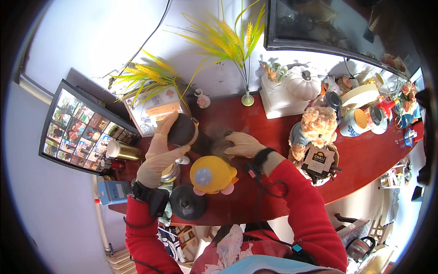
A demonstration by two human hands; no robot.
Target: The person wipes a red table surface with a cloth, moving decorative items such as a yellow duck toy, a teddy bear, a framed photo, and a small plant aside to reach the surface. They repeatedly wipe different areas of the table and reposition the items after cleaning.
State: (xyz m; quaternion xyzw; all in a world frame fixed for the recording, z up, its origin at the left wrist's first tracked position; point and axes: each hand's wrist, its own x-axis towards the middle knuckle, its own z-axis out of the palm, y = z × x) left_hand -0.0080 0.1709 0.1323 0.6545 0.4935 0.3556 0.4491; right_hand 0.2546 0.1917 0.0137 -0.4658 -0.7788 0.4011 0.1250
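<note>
Left hand point(154, 160), thumb and fingers clamped round a dark container point(181, 129); right hand point(246, 145) at a blurred grey thing point(218, 142) over a red table point(273, 132), its finger grip unclear.

A glossy red-brown table point(360, 157) stretches from 8 o'clock through the centre to 3, its front edge bowed by the lens. Behind it, a white wall point(105, 27) spans 10 to 1 o'clock, brightly lit near 10 and marked with dark scuffs. A black cable point(145, 42) slants across it at 11, and a large dark-framed screen point(328, 27) fills the area between 1 and 2. A shadowed side wall point(59, 196) and an upright pale pipe point(101, 217) stand at 8, with cream slats point(121, 260) at 7. Pale, sunlit floor point(365, 198) shows near 4.
</note>
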